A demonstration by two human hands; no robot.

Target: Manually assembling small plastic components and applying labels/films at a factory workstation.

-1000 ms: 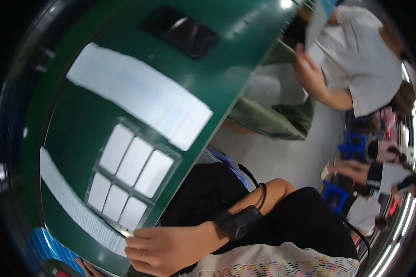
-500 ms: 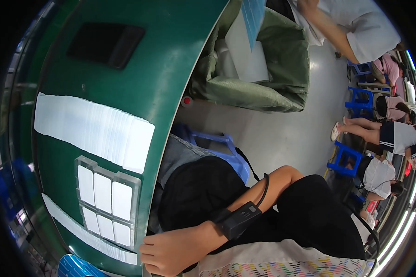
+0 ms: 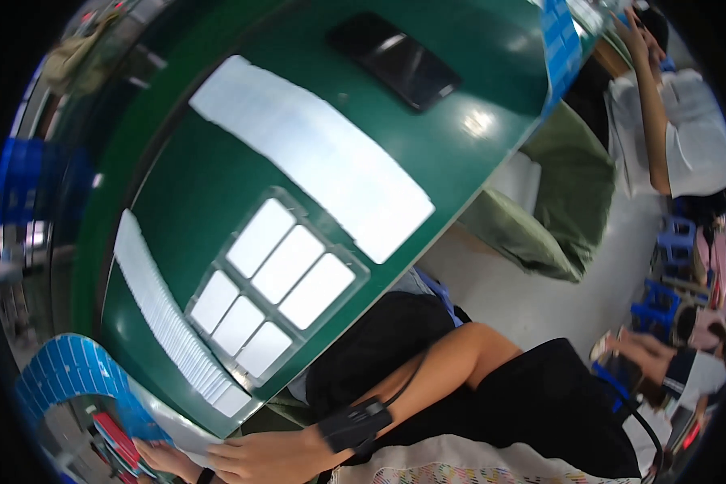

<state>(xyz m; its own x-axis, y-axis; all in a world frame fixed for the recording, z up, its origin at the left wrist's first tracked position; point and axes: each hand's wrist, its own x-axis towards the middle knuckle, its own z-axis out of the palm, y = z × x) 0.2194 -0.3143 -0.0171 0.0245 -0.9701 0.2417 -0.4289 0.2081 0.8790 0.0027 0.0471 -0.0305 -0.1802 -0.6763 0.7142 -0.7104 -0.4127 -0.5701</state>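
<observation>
Head view, tilted. Green bench (image 3: 218, 185) fills the upper left; its edge runs diagonally from upper right to lower centre. On it: a six-cell tray (image 3: 276, 284) w/ white cards in all cells, two rows of three; a long row of white cards (image 3: 310, 153) above the tray; a second, narrower card strip (image 3: 169, 323) along the bench's lower-left side, ending near the corner; a dark phone (image 3: 395, 60) lying flat towards the far end. Right hand (image 3: 254, 458) sits at the bottom edge just below the bench corner, fingers loosely curled & pointing left, nothing clearly gripped; forearm crosses the lap w/ a black wrist device (image 3: 356, 423) & cable. Left hand (image 3: 165, 461) only partly in frame at the bottom left, near a red item (image 3: 117, 440) beside a blue gridded sheet (image 3: 68, 371); grip cannot be told. The hands are close together but apart. Right of the bench: olive bags (image 3: 557, 210) on the floor, blue stools (image 3: 673, 234), and other people, one in a white top (image 3: 694, 137) at upper right.
</observation>
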